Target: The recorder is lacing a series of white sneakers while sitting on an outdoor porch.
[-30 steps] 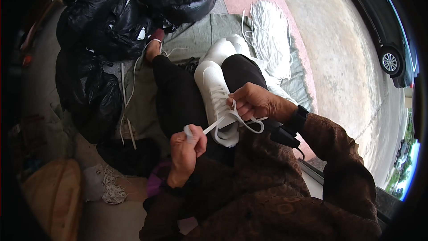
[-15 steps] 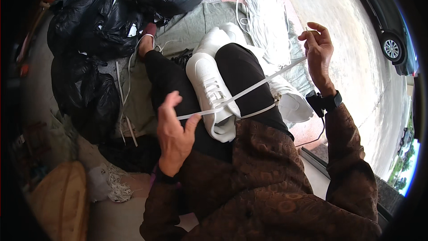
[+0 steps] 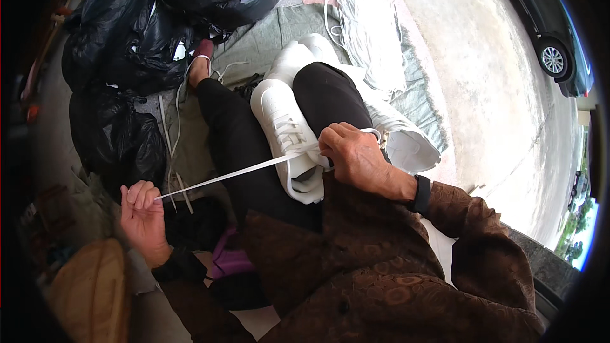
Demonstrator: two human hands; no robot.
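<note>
A white sneaker (image 3: 279, 114) lies across my lap between my thighs, toe away from me, with lace threaded through its eyelets. From its upper part a white shoelace (image 3: 229, 174) runs taut to the left. My left hand (image 3: 145, 219) pinches the far end of that lace, out past my left thigh. Close beside the shoe's right edge, my right hand (image 3: 357, 157) is closed on the lace near the top eyelets; its fingertips are partly hidden. More white sneakers (image 3: 293, 63) lie beyond my knee, and another sneaker (image 3: 413, 147) rests by my right thigh.
A thick bundle of white laces (image 3: 372, 38) lies on the grey-green cloth (image 3: 254, 41) ahead. Black plastic bags (image 3: 114, 32) are heaped at the left. Several loose laces (image 3: 170, 140) lie beside my left leg. A wooden board (image 3: 92, 292) stands lower left; a car (image 3: 559, 51) is far right.
My left hand has moved left and down, drawing the lace taut. My right hand has come in from the far right to the shoe's side and closed there.
</note>
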